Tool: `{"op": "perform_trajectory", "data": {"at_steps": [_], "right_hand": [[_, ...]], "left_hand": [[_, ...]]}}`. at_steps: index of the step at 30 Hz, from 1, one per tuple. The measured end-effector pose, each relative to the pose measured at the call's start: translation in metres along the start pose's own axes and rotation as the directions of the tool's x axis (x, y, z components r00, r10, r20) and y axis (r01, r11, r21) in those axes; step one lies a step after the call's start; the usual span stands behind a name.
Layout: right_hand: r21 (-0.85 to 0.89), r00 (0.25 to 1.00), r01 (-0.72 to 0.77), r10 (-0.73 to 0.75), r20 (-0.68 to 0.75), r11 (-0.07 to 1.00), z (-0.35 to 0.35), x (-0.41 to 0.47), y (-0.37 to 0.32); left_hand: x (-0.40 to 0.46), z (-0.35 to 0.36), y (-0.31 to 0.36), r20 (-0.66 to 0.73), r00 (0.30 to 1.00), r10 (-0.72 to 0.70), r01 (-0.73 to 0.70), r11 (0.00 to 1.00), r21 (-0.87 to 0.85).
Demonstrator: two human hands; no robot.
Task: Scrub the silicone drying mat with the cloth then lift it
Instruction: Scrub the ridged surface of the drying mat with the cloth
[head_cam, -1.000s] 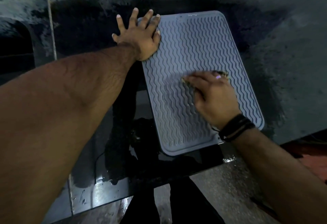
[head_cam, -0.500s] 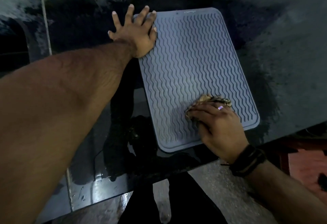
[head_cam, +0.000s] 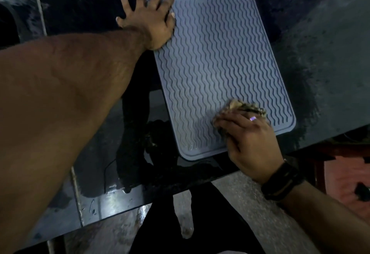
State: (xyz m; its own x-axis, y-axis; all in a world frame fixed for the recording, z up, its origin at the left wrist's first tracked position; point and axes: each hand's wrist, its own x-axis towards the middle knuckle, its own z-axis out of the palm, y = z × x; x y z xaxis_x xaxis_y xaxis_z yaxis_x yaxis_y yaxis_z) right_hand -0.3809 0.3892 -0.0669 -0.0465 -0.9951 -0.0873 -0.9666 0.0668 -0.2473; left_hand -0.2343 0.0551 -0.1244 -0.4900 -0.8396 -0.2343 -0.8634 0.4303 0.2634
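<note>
A grey silicone drying mat (head_cam: pixel 216 59) with wavy ridges lies flat on the dark wet counter (head_cam: pixel 330 63). My left hand (head_cam: pixel 150 19) presses flat with spread fingers on the mat's far left corner. My right hand (head_cam: pixel 248 139) grips a crumpled patterned cloth (head_cam: pixel 242 107) against the mat near its near right corner. The cloth sticks out past my fingertips; the rest is hidden under the hand. A ring and a dark wristband are on the right hand.
The counter's front edge (head_cam: pixel 180 185) runs below the mat, with pooled water left of the mat. A sink basin (head_cam: pixel 8 27) opens at the far left. A reddish object (head_cam: pixel 348 179) sits low on the right. Speckled floor shows below.
My right hand has dragged the cloth from the mat's middle toward its near right corner. The left hand stayed pressed on the far corner.
</note>
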Motion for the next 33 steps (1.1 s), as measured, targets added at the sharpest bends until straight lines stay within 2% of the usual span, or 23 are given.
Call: {"op": "perform_trajectory", "data": {"at_steps": [4, 9, 14, 23, 25, 30, 33], "right_hand": [[0.042, 1.000, 0.014, -0.013, -0.011, 0.999, -0.003, -0.024, -0.001], [0.087, 0.994, -0.021, 0.030, -0.103, 0.996, -0.007, 0.011, 0.002], [-0.080, 0.999, -0.046, 0.047, 0.010, 0.996, 0.006, 0.027, -0.003], [0.000, 0.995, -0.032, 0.032, 0.091, 0.999, -0.007, -0.054, 0.001], [0.044, 0.997, -0.035, 0.032, 0.071, 0.998, -0.012, -0.057, 0.003], [0.111, 0.996, -0.031, 0.040, -0.078, 0.993, -0.024, -0.019, 0.000], [0.005, 0.998, -0.064, 0.064, 0.005, 0.998, -0.013, 0.013, -0.004]], "left_hand": [[0.001, 0.001, -0.001, 0.007, 1.000, -0.018, 0.018, 1.000, -0.009], [-0.001, -0.001, 0.001, 0.006, 1.000, -0.013, 0.013, 1.000, -0.002], [-0.004, -0.002, 0.004, -0.006, 1.000, 0.003, -0.002, 1.000, 0.002], [-0.004, -0.003, 0.003, -0.007, 1.000, -0.019, 0.019, 1.000, -0.009], [-0.002, -0.002, 0.003, -0.002, 1.000, -0.015, 0.015, 1.000, -0.009], [-0.001, -0.001, 0.001, 0.006, 1.000, -0.013, 0.013, 1.000, -0.005], [-0.001, -0.002, 0.002, 0.010, 1.000, -0.006, 0.006, 1.000, 0.000]]}}
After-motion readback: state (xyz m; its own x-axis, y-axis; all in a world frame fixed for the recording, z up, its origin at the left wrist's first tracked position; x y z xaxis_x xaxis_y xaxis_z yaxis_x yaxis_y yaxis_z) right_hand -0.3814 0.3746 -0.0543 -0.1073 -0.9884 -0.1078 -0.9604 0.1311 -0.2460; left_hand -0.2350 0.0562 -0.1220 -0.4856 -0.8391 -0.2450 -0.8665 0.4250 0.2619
